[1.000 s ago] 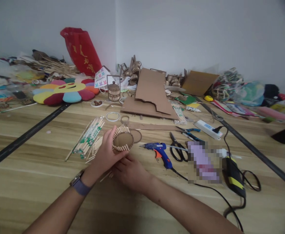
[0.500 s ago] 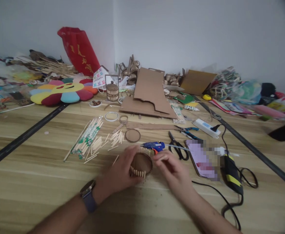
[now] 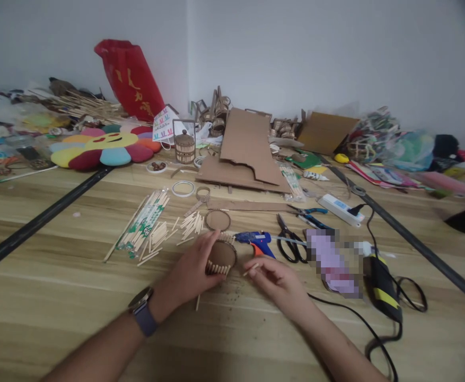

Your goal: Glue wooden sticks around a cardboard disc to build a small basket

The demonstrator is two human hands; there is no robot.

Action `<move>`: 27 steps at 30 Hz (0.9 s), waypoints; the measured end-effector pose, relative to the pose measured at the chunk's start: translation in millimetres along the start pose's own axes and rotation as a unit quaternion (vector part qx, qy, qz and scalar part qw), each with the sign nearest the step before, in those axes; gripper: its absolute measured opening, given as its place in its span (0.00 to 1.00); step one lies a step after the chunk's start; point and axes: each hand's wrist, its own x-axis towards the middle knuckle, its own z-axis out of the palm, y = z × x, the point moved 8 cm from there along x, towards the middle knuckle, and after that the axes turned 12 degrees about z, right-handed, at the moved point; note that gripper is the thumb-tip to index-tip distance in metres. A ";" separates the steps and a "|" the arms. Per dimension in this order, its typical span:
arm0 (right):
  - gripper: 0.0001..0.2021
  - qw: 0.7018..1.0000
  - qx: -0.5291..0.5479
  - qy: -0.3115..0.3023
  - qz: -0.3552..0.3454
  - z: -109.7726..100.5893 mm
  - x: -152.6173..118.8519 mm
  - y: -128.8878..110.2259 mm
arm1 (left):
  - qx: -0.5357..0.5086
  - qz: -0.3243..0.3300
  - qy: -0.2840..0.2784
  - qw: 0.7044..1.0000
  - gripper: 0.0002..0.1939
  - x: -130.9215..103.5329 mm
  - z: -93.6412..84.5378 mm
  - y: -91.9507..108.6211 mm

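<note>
My left hand (image 3: 194, 268) is wrapped round the left side of a small round cardboard base (image 3: 223, 253) edged with short upright sticks. Its thumb lies along the front row of sticks. My right hand (image 3: 274, 278) pinches a short stick (image 3: 251, 269) between thumb and fingertips, a little to the right of the base and apart from it. A blue glue gun (image 3: 256, 237) with an orange trigger lies just behind my right hand. Beyond the base is a dark-edged ring (image 3: 217, 220). Loose short sticks (image 3: 158, 237) are spread to the left.
Black scissors (image 3: 291, 241), blue pliers (image 3: 309, 215), a phone (image 3: 331, 262) and a power strip (image 3: 340, 208) lie right. A black cord runs by my right forearm. Cardboard sheets (image 3: 248, 143) and a lidded stick bucket (image 3: 185, 147) stand behind; packed sticks (image 3: 147, 220) lie left.
My left hand and the base have moved slightly left and up. My right hand has drawn away from the base's rim, showing the pinched stick. One loose stick now shows below my left hand.
</note>
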 end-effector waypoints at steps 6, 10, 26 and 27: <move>0.18 0.997 0.075 0.010 0.021 -8.3 -2.8 3.7 | -0.066 0.033 -0.042 0.996 0.54 -1.9 13.9 20.8; 0.17 0.998 0.020 -0.050 0.028 1.9 -3.7 0.7 | -0.053 0.028 -0.110 0.992 0.52 -3.5 31.8 18.1; 0.07 0.983 -0.123 -0.083 -0.111 29.5 -8.5 -10.3 | -0.022 0.050 -0.066 0.996 0.52 -0.8 25.3 7.1; 0.07 0.983 -0.123 -0.083 -0.112 30.3 -8.6 -10.3 | -0.023 0.048 -0.066 0.996 0.52 -0.6 25.2 7.0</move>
